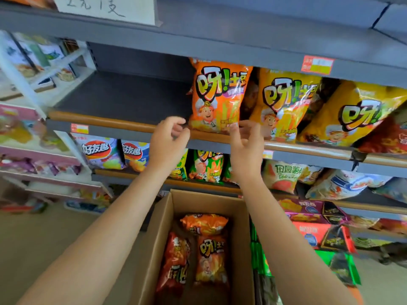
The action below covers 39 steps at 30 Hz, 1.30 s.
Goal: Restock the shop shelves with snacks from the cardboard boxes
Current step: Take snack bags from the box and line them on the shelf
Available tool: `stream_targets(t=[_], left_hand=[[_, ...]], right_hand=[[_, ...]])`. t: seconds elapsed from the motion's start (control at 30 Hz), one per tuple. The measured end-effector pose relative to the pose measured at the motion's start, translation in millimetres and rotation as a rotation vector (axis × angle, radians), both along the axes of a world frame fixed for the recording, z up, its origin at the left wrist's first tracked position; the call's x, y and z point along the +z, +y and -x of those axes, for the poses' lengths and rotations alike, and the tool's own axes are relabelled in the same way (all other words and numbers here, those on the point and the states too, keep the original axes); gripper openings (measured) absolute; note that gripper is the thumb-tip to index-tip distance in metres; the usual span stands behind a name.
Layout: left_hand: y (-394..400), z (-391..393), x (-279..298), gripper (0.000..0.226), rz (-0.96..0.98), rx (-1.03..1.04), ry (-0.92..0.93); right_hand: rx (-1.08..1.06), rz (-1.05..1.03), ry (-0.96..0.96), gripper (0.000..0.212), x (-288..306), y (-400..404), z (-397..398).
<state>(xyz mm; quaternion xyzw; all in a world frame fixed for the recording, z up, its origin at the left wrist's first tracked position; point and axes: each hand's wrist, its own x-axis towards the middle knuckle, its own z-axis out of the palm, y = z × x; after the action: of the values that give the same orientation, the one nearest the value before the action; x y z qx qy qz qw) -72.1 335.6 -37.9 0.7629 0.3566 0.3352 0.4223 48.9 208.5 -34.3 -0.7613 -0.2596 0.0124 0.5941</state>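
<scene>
- Reaching up with both hands to the orange snack bag standing upright on the shelf, right at its front edge.
- Left hand is at the bag's lower left corner, fingers curled loosely. Looks like the fingertips are just off the bag or barely brushing it, can't tell for sure. So that grip isn't pinching anything I can see.
- Right hand is at the lower right corner, fingers spread and relaxed, fingertips up against the bottom edge of the bag.
- Just right of it stands a yellow bag, with another yellow one leaning further right.
- Whole left part of that shelf is bare dark board.
- Cardboard box sits open below my arms, with three more orange bags in it: one lying across the top, two side by side under it.
- Green bags on the shelf underneath, between my wrists.
</scene>
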Motion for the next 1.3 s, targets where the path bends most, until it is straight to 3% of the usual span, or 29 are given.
stream_targets(t=[0.03, 0.13, 0.27, 0.4, 0.47, 0.53, 0.63, 0.7, 0.77, 0.9, 1.0, 1.2, 1.3], left_hand=[[-11, 12, -13, 0.017, 0.059, -0.003, 0.032], [-46, 47, -67, 0.014, 0.230, -0.058, 0.250], [-93, 89, -140, 0.018, 0.351, -0.112, 0.586], [-114, 104, -212, 0.011, 0.570, -0.118, 0.734], [-116, 101, -255, 0.011, 0.661, -0.074, 0.743], [-115, 93, -301, 0.022, 0.747, -0.006, 0.767], [-117, 77, -368, 0.067, 0.742, 0.134, 0.806], [-119, 68, -408, 0.085, 0.724, 0.245, 0.872], [-121, 61, -440, 0.099, 0.856, 0.326, 0.913], [-118, 69, -484, 0.106, 0.914, 0.276, 1.009], [-116, 76, -493, 0.109, 0.891, 0.214, 0.998], [-122, 72, -453, 0.090, 0.913, 0.225, 0.856], [-130, 72, -409, 0.091, 0.871, 0.189, 0.787]], right_hand=[[0.031, -0.013, 0.071, 0.014, -12, -10, 11], [0.155, 0.096, 0.322, 0.028, -71, -41, 41], [0.206, 0.404, 0.611, 0.025, -179, -84, 81], [0.196, 0.639, 0.959, 0.024, -279, -118, 106], [0.199, 0.746, 0.968, 0.021, -312, -127, 108], [0.163, 0.829, 0.915, 0.033, -335, -127, 104], [0.006, 0.894, 0.937, 0.067, -387, -122, 89], [-0.146, 0.908, 0.922, 0.086, -429, -118, 78], [-0.209, 0.924, 0.924, 0.097, -464, -112, 71], [-0.124, 1.024, 0.967, 0.123, -507, -109, 75], [-0.071, 1.086, 0.947, 0.127, -516, -114, 81], [-0.085, 1.064, 0.835, 0.088, -463, -123, 89], [-0.083, 0.942, 0.777, 0.046, -420, -132, 101]])
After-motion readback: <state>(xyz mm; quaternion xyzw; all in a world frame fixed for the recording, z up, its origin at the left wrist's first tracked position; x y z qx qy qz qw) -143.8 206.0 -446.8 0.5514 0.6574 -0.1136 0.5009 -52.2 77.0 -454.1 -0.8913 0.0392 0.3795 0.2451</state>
